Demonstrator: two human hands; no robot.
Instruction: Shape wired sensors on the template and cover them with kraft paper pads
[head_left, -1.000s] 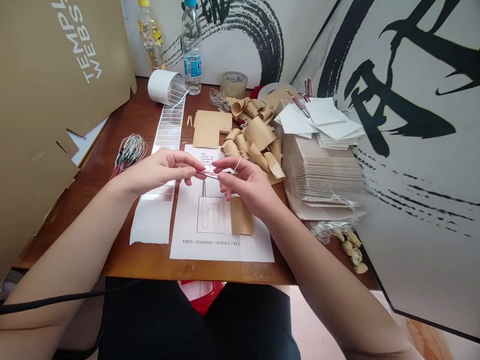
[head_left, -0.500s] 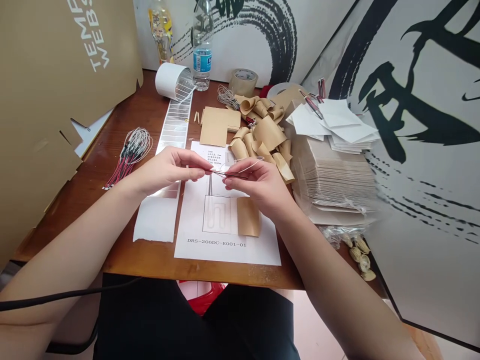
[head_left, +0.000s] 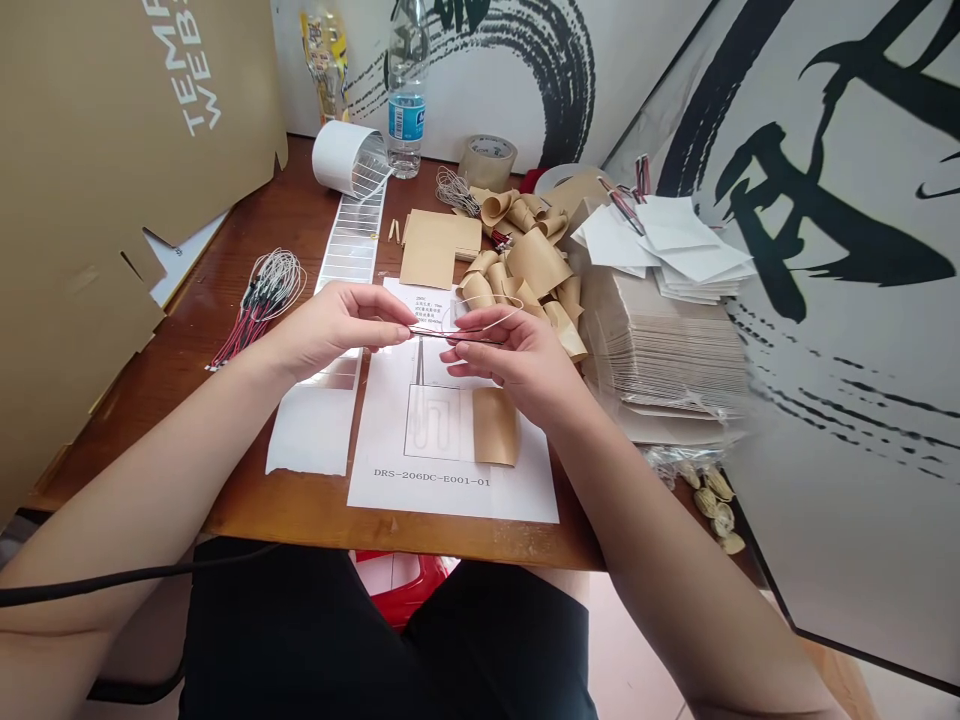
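Note:
A thin dark wire with a looping white lead (head_left: 491, 299) stretches between my hands, above the printed drawing sheet (head_left: 450, 497). My left hand (head_left: 352, 318) pinches its left end between thumb and fingers. On the other side, my right hand (head_left: 510, 352) has thumb and fingers closed on the right part, with the white loop arching over the fingers. A small curled brown paper piece (head_left: 495, 427) lies on the sheet below my right hand. Left of the sheet runs a strip of labels (head_left: 311, 425), unrolled from a white roll (head_left: 341, 160) at the back.
A bundle of wires (head_left: 262, 300) lies left. Brown squares (head_left: 427, 262) and a heap of curled brown paper (head_left: 536, 262) sit behind the sheet. To the right stands a bagged stack of sheets (head_left: 675, 350). A cardboard box (head_left: 97, 200) borders the left; a bottle (head_left: 406, 115) stands at the back.
My right hand's fingers have shifted on the wire, and the white loop now stands wider above them. My left hand keeps its pinch. The view has tilted slightly.

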